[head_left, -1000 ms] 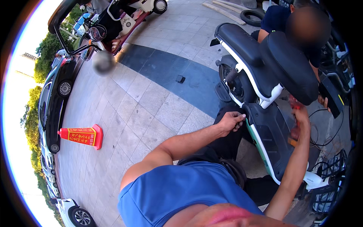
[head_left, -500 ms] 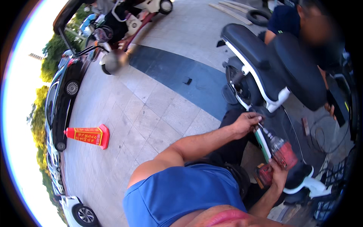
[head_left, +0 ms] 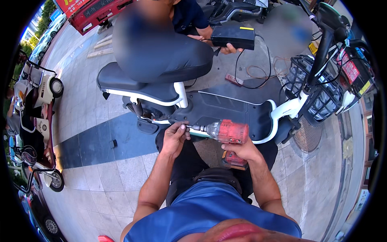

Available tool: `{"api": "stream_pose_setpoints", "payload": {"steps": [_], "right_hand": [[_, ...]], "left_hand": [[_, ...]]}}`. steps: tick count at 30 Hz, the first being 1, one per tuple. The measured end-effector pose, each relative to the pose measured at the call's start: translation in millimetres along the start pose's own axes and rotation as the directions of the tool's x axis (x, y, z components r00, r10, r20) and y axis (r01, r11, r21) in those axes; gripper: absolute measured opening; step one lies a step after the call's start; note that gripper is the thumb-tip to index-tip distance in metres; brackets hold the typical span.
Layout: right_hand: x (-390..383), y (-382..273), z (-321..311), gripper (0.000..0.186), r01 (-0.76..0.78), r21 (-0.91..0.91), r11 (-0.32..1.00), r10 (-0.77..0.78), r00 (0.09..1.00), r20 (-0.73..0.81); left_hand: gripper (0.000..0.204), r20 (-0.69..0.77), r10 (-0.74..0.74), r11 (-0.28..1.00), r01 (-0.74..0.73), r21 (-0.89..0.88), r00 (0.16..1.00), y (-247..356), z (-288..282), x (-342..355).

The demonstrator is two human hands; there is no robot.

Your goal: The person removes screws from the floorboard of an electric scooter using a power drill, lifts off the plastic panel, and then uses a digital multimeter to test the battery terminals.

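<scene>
A red cordless drill (head_left: 231, 132) with a clear grey front housing lies level over my lap, its bit pointing left. Its grip is wrapped by my right hand (head_left: 245, 151), above the red battery (head_left: 234, 160). At the tip of the bit (head_left: 193, 127), my left hand (head_left: 175, 138) is closed in a pinch; whatever small piece is between the fingertips is too small to name. Just beyond both hands stands a white electric scooter with a black footboard (head_left: 225, 108) and a black seat (head_left: 121, 78).
Across the scooter, a person's hand (head_left: 230, 49) holds a black power box (head_left: 234, 37) with a cable. A wire basket (head_left: 318, 90) hangs by the handlebar stem (head_left: 292, 105). Parked three-wheelers (head_left: 42, 117) stand at the left. Wooden strips (head_left: 100, 47) lie on the paving.
My view has swung to the right, bringing the handlebar and basket into sight. Both hands stay at the drill and its bit. The person opposite now shows a black box in hand.
</scene>
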State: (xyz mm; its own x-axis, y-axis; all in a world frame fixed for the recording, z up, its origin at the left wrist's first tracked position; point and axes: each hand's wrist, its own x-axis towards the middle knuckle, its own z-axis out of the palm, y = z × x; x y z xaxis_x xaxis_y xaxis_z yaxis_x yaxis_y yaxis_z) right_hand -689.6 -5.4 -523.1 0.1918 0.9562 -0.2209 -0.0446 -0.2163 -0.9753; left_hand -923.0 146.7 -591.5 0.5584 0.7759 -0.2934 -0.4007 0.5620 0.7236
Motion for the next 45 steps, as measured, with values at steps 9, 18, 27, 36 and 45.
{"api": "stream_pose_setpoints", "payload": {"steps": [9,18,27,36,45], "right_hand": [[5.7,-8.3,2.1,0.042,-0.032,-0.273,0.961,0.009,0.996,-0.085],[122.9,11.3,-29.0,0.030,-0.041,-0.568,0.822,0.001,0.998,-0.070],[258.2,16.4,-42.1,0.022,-0.124,-0.444,0.887,0.182,0.979,0.092],[337.2,40.0,-24.7,0.023,-0.012,-0.671,0.741,0.155,0.976,0.153],[357.6,13.8,-6.8,0.021,-0.050,-0.725,0.687,0.230,0.961,0.151]], "left_hand": [[0.024,-0.013,0.155,0.830,-0.123,0.544,0.988,0.7,20.4,35.3],[0.023,-0.305,0.195,0.945,-0.095,0.314,0.932,-85.5,10.2,158.7],[0.054,-0.467,0.598,0.798,-0.431,0.421,0.651,-156.3,-14.8,268.5],[0.053,-0.586,0.261,0.965,-0.222,0.139,0.767,-119.7,21.8,257.5],[0.068,-0.608,0.209,0.978,-0.167,0.125,0.766,-101.8,29.4,253.3]]}}
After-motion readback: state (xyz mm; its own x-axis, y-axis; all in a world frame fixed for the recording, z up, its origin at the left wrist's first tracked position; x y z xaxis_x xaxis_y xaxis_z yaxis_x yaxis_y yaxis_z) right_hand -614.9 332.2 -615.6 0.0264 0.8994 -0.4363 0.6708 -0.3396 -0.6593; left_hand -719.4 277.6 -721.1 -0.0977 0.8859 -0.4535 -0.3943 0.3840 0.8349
